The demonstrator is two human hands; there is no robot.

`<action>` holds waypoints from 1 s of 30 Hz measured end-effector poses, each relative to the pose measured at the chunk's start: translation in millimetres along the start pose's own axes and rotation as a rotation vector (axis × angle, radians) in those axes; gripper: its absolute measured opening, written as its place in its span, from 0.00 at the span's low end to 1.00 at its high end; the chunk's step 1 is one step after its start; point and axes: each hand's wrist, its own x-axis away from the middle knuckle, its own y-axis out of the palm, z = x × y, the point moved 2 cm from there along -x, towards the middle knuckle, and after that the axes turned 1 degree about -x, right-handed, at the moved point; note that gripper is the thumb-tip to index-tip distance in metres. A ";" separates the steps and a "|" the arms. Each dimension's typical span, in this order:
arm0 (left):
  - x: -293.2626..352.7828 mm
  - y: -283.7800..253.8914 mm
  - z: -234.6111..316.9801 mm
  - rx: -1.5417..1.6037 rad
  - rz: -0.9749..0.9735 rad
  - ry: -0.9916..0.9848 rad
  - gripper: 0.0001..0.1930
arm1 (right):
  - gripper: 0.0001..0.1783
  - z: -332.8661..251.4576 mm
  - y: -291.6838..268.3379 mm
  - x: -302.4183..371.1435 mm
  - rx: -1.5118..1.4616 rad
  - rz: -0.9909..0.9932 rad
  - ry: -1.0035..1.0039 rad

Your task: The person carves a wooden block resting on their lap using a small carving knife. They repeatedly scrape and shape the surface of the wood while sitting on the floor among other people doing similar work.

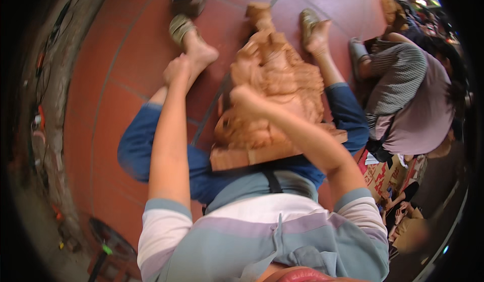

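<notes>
— Head view, entry one: what is the big piece made of?

— Reddish-brown wood. The carved wooden sculpture (pixel 272 85) has a rough, knobbly, deeply cut surface and a flat rectangular base. It lies tilted across the seated person's lap, base toward the belly, top pointing out between the feet over the red tiled floor (pixel 116 70).

— Hands?

— The right hand (pixel 245 99) rests on the carving's upper face, fingers curled down against it. I cannot tell whether it grips a tool. The left hand (pixel 176 68) is closed in a loose fist near the left ankle, apart from the wood. I cannot tell what it holds, if anything.

— Anything else nearby?

— Blue trousers, striped shirt. Another person in a striped top (pixel 403 90) sits to the right. A printed cardboard box (pixel 385 173) sits beside them, contents unclear.
</notes>
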 end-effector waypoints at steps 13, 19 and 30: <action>13.6 -7.6 10.1 0.014 0.115 -0.028 0.28 | 0.10 19.2 1.5 7.2 -0.298 0.102 -0.017; 21.0 -9.1 9.9 0.001 0.113 -0.037 0.28 | 0.08 39.7 -7.7 2.3 -0.401 0.450 0.009; 20.6 -0.9 6.1 -0.038 0.213 -0.001 0.27 | 0.08 23.9 -1.0 7.5 -0.381 0.490 0.067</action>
